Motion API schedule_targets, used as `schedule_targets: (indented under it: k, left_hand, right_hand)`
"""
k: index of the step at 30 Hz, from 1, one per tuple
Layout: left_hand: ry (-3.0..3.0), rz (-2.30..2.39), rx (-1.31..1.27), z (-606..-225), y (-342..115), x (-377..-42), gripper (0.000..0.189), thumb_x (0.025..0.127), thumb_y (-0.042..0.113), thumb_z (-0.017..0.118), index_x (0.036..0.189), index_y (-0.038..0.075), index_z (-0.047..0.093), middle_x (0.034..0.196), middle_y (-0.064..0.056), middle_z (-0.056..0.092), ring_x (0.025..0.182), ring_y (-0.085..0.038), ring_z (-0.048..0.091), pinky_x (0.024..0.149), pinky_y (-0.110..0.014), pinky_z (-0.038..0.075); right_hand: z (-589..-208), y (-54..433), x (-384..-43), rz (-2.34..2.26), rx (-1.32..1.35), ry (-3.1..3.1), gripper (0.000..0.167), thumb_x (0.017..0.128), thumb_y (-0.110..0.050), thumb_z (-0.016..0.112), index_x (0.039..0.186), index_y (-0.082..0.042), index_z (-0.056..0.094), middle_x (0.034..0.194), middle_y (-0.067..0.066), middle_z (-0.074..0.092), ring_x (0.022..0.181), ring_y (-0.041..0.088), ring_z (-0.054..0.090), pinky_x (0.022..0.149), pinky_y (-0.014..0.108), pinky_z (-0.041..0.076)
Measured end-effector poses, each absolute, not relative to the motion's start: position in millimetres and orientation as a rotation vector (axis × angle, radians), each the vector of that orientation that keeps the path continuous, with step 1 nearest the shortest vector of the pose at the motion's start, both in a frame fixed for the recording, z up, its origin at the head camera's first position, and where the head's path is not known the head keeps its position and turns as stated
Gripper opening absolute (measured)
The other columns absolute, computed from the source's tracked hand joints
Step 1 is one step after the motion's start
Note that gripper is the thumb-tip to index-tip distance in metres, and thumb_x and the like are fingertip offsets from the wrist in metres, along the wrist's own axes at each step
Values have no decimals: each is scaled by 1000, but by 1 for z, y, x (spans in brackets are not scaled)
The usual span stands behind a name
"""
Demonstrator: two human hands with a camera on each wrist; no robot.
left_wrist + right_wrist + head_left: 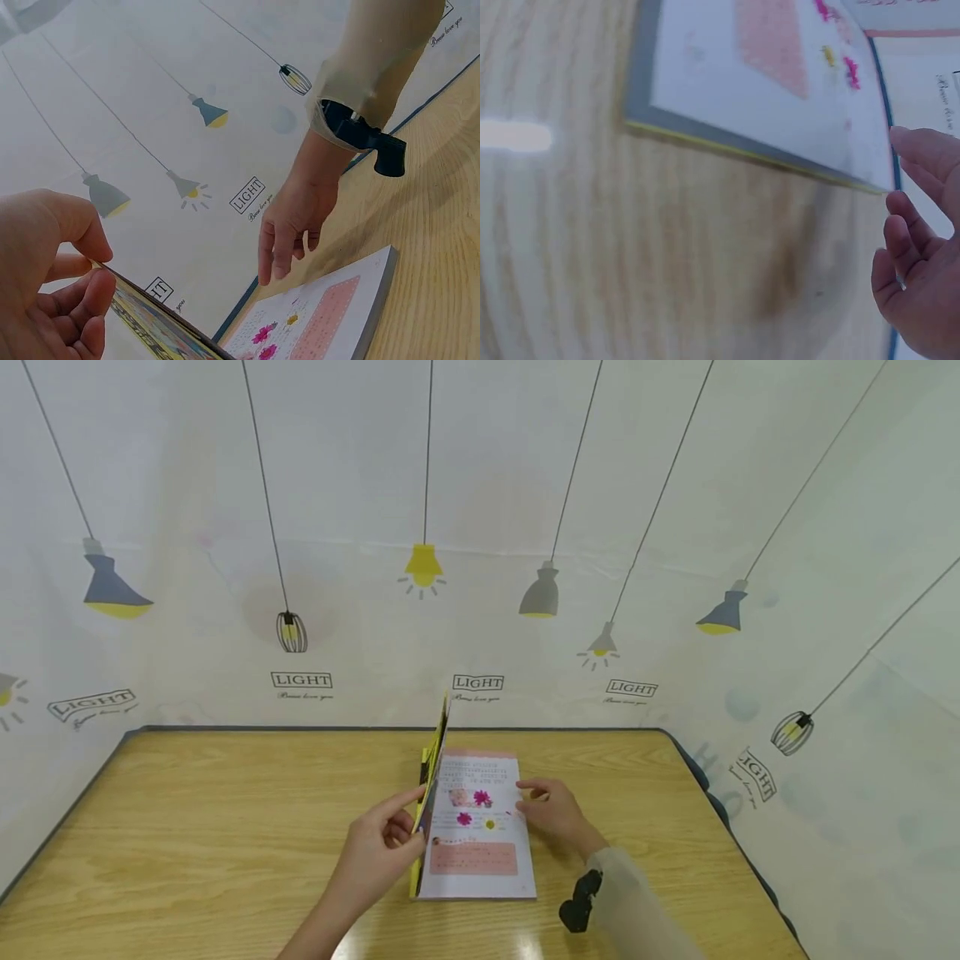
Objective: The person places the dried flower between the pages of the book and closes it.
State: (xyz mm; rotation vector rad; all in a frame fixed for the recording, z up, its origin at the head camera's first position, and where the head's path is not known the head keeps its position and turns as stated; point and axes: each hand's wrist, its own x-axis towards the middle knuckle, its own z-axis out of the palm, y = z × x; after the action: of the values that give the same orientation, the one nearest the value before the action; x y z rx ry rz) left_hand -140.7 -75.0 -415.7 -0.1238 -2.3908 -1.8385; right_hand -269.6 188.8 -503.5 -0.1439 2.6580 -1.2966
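A thick book lies open on the table, its white page printed with text and a pink box. Two magenta flowers and a yellow flower lie on that page. The book's yellow-edged cover stands nearly upright along the left side. My left hand pinches this cover's edge between thumb and fingers, also seen in the left wrist view. Beside the page's right edge is my right hand, its fingers loosely bent and holding nothing. Whether its fingertips touch the book, I cannot tell.
The wood-grain table has a dark edge at the back and sides. Behind it hangs a pale wall covering printed with lamps and the word LIGHT. A black device is strapped at the right wrist over a light sleeve.
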Motion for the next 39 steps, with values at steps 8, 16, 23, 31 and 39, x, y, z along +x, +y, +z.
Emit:
schedule_targets:
  k: [8, 16, 23, 31, 39]
  left_hand:
    - [-2416, -1821, -199, -415, -65, -144, 54, 69, -6, 64, 121, 7, 60, 76, -4, 54, 66, -14, 51, 58, -23, 45]
    - [-2444, -1748, -279, -419, -54, -148, 52, 68, -6, 62, 119, 4, 61, 74, -5, 54, 63, -11, 51, 57, -22, 45]
    - [-2490, -1697, -336, -420, -42, -152, 52, 69, -7, 62, 120, 2, 60, 73, -2, 50, 63, -12, 50, 56, -23, 45]
    - [-2528, -1671, -373, -423, -31, -154, 55, 67, -3, 61, 121, 4, 59, 73, -1, 50, 65, -12, 50, 58, -23, 45]
    - [-2550, -1650, -415, -428, -21, -156, 52, 68, -1, 62, 119, 3, 60, 76, -1, 49, 68, -12, 49, 60, -23, 44]
  right_hand:
    - [-463, 181, -276, -1317, -383, 2685, 33, 84, -12, 67, 116, -5, 63, 110, 13, 58, 94, 22, 50, 76, 35, 40]
    - [-424, 166, -277, -1330, -605, 2661, 32, 87, -17, 64, 118, -8, 62, 102, 12, 59, 74, 19, 51, 60, 32, 42]
    - [-395, 154, -274, -1337, -726, 2667, 31, 87, -17, 63, 117, -7, 62, 105, 12, 60, 75, 20, 52, 60, 32, 43]
    - [-378, 149, -268, -1246, -769, 2604, 33, 88, -18, 62, 116, -3, 61, 110, 13, 60, 89, 23, 55, 71, 33, 44]
    - [-386, 151, -270, -1221, -730, 2528, 30, 88, -19, 62, 113, -2, 63, 102, 11, 62, 86, 24, 57, 67, 32, 47]
